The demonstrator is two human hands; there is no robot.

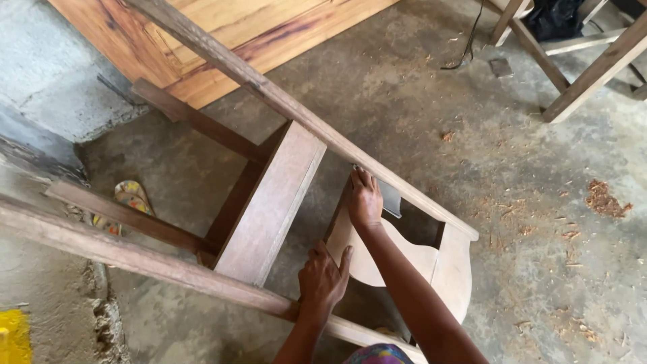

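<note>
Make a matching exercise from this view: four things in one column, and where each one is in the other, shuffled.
Things:
1. left hand
2. right hand
3. sandal
4. wood shavings

Places:
A. on the concrete floor, far right
B. on the near long rail of the wooden frame
C. on the floor at left, seen between the frame's rails
D. at the top edge of the curved pale panel, beside a flat grey blade

Pairs: 1-B, 2-D, 3-C, 4-A

Soft, even daylight; sharp picture.
Faint shadows lie under the wooden frame on the concrete floor; no glare, slight edge stretching.
</note>
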